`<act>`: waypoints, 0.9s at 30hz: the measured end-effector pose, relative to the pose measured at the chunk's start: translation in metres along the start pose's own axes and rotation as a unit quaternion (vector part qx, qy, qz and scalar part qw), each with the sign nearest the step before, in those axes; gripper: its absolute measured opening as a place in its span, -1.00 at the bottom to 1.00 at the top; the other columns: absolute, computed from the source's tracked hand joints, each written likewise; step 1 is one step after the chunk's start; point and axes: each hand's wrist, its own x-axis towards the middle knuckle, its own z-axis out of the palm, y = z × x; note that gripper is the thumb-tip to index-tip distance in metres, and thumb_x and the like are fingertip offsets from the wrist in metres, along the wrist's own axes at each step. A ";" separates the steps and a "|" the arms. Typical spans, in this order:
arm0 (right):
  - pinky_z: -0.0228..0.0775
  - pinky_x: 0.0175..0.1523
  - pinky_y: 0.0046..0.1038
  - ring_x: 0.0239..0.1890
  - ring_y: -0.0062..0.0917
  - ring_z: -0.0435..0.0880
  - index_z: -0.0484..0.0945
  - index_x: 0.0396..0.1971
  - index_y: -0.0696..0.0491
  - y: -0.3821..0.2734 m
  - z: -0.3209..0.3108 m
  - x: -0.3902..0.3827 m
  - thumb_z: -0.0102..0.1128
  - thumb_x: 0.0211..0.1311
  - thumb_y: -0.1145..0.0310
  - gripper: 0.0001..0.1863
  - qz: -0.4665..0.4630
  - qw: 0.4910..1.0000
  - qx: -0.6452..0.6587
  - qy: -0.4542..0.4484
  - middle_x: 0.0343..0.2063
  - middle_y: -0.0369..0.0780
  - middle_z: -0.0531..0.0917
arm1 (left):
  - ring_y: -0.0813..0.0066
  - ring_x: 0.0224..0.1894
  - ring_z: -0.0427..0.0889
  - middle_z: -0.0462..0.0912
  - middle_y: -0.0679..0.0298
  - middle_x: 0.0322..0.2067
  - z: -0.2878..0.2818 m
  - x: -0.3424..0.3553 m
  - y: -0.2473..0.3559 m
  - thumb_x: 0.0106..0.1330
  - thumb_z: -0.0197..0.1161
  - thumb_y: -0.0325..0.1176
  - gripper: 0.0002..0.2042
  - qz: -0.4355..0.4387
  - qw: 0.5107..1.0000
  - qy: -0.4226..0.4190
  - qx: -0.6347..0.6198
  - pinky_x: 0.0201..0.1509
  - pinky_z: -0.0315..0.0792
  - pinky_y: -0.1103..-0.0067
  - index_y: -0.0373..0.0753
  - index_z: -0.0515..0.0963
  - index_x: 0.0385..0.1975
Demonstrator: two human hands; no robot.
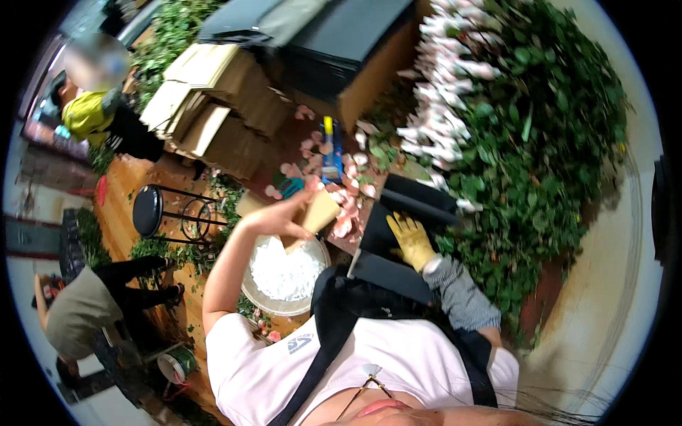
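Note:
My bare left hand point(288, 219) grips a tan, tapered card piece point(320, 211) over a pale tub point(249, 285) of small white pieces point(280, 270). My right hand point(410, 240), in a yellow glove with a grey checked sleeve, lies with fingers apart on a black board or pad point(376, 227). Pink petals point(343, 226) are scattered on the worktop just beyond my left hand, around a blue-and-yellow tool point(332, 163) and a small teal item point(290, 186).
Cardboard point(195, 92) and dark sheets point(312, 42) are stacked ahead. Pink-headed roses point(440, 92) with dense leaves point(540, 156) fill the right. A black stool point(149, 211) stands left on the leaf-strewn floor point(135, 241), near two other people point(99, 121) point(82, 316).

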 end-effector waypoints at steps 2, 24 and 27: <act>0.17 0.39 -0.15 0.39 -0.19 0.31 0.13 0.47 0.03 0.000 0.002 -0.003 0.44 0.07 0.05 0.00 0.003 1.000 0.024 0.005 0.42 -0.08 0.28 | 0.47 0.17 0.49 0.48 0.20 0.24 0.043 0.027 -0.017 0.28 0.44 -0.18 -0.22 -0.091 0.962 -0.143 -0.216 0.30 0.35 0.49 -0.38 0.21 0.41; 0.41 0.15 -0.16 0.18 -0.16 0.51 0.45 0.23 -0.01 -0.004 0.007 0.013 0.28 0.16 0.10 -0.37 0.074 0.995 -0.013 -0.062 0.23 -0.10 0.50 | 0.16 -0.41 0.71 0.72 0.05 -0.47 0.167 0.173 -0.035 0.28 0.33 -0.04 -0.60 -0.139 0.970 0.019 0.197 -0.27 0.56 0.31 -0.34 0.66 -0.23; 0.40 0.18 -0.15 0.21 -0.15 0.49 0.51 0.16 -0.03 0.004 0.013 0.014 0.17 0.24 0.18 -0.52 0.091 0.991 0.076 -0.061 0.23 -0.10 0.50 | 0.18 -0.28 0.72 0.73 0.00 -0.32 0.160 0.179 0.003 0.30 0.25 -0.22 -0.66 -0.136 0.980 -0.144 -0.033 -0.11 0.57 0.34 -0.42 0.61 -0.13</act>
